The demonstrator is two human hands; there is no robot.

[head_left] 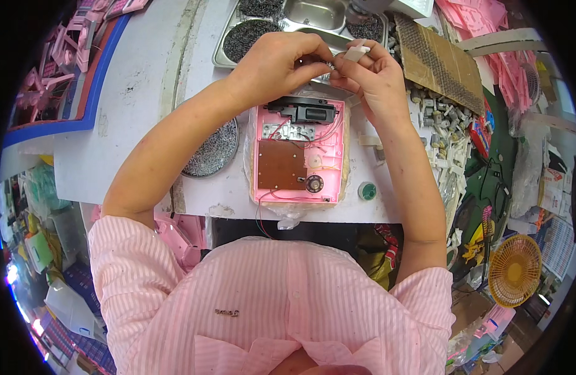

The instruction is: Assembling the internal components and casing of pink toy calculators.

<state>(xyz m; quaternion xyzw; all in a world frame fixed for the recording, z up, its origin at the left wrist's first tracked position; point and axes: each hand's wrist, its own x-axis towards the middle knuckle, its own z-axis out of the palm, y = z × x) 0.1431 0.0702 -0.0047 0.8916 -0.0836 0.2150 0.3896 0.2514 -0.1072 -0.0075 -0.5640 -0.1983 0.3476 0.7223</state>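
Both hands meet at twelve o'clock above the pink case (298,153) on the table (131,94): left hand (278,62) and right hand (372,75) pinch a small metal part (329,64) together, seemingly readying it; fitting it into the case needs careful alignment.

glossy pink plastic housing (298,154), shiny metal tray (313,15)

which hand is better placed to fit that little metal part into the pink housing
Probably the left hand: its fingertips pinch the metal part directly above the pink housing. The right hand is occupied with a white piece.
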